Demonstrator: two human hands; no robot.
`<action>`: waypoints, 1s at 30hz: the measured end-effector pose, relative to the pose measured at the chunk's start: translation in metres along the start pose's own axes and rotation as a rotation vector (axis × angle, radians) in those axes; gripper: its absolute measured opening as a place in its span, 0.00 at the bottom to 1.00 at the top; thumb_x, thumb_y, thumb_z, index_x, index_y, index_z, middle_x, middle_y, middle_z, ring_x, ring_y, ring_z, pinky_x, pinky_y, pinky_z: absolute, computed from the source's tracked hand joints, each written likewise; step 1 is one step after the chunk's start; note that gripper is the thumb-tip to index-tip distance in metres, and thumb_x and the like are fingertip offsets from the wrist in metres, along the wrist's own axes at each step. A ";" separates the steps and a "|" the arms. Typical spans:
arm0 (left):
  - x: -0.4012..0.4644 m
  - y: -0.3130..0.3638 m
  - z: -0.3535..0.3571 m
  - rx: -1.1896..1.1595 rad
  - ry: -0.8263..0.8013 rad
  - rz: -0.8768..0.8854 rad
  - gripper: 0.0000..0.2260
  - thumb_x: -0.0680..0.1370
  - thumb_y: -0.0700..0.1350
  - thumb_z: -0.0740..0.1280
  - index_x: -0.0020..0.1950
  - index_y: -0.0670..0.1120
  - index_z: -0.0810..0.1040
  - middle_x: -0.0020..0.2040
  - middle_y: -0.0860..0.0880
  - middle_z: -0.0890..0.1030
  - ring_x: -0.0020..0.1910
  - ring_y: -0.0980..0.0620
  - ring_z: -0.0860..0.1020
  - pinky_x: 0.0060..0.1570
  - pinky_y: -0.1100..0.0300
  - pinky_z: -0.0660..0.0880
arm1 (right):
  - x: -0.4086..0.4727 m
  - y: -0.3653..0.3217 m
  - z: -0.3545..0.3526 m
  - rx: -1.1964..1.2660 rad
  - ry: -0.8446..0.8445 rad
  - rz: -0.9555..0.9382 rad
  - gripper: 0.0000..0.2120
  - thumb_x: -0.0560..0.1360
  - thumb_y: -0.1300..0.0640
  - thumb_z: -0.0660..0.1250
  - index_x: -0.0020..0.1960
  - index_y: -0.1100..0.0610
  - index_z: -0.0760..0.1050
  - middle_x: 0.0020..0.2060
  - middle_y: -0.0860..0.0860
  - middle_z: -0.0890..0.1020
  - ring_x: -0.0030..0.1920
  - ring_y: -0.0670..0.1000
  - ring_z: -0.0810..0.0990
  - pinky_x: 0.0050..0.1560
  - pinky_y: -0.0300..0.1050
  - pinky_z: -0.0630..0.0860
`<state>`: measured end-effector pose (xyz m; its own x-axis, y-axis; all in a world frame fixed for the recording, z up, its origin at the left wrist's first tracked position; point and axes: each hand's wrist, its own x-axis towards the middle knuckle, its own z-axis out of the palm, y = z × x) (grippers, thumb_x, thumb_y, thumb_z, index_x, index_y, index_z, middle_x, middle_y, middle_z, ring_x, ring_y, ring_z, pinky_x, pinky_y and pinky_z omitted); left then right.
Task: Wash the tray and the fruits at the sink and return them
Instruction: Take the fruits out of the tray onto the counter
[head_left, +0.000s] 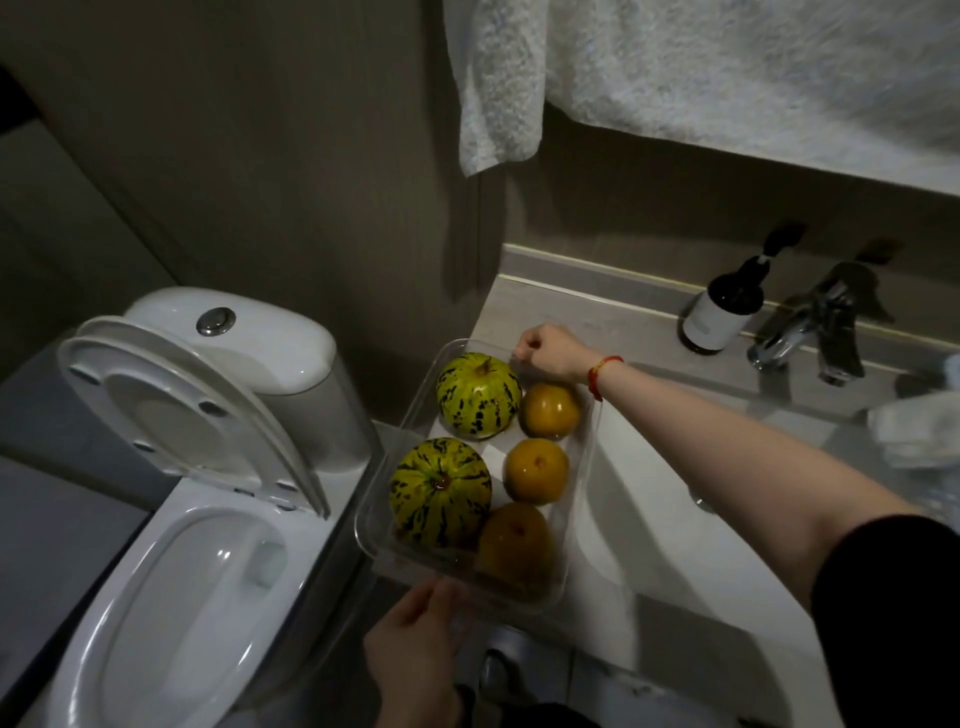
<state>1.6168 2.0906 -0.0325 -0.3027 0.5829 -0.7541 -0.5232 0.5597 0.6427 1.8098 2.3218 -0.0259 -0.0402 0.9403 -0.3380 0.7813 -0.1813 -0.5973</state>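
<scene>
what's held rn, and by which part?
The clear tray of fruits, by its two ends: the right hand grips the far rim, the left hand holds the near rim.

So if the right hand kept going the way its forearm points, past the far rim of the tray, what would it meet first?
The right hand grips the far rim of the clear tray and points left and away. Beyond it lies a short stretch of counter, then probably the brown wall; depth is unclear.
</scene>
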 end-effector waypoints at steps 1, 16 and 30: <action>0.001 0.000 0.000 0.007 0.001 -0.004 0.08 0.75 0.28 0.64 0.53 0.33 0.77 0.32 0.41 0.81 0.31 0.45 0.80 0.26 0.62 0.77 | 0.001 0.001 0.000 0.004 0.003 0.000 0.09 0.77 0.64 0.60 0.52 0.66 0.77 0.47 0.59 0.79 0.48 0.53 0.73 0.48 0.41 0.68; 0.000 0.012 -0.005 0.188 -0.145 -0.073 0.12 0.77 0.32 0.62 0.35 0.39 0.78 0.26 0.47 0.81 0.32 0.46 0.80 0.43 0.53 0.73 | -0.001 -0.002 0.000 -0.016 0.001 -0.015 0.12 0.80 0.59 0.58 0.54 0.61 0.78 0.53 0.58 0.80 0.51 0.55 0.76 0.50 0.43 0.69; -0.009 0.088 0.003 0.997 -0.089 0.920 0.06 0.73 0.40 0.71 0.50 0.43 0.80 0.40 0.48 0.78 0.40 0.47 0.77 0.41 0.60 0.68 | -0.060 -0.037 0.001 0.059 0.058 -0.210 0.30 0.75 0.56 0.68 0.73 0.55 0.60 0.68 0.54 0.69 0.66 0.52 0.68 0.63 0.42 0.66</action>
<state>1.5757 2.1365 0.0317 -0.1552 0.9878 -0.0158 0.6441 0.1133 0.7565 1.7826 2.2724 0.0163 -0.1607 0.9738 -0.1609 0.7216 0.0047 -0.6923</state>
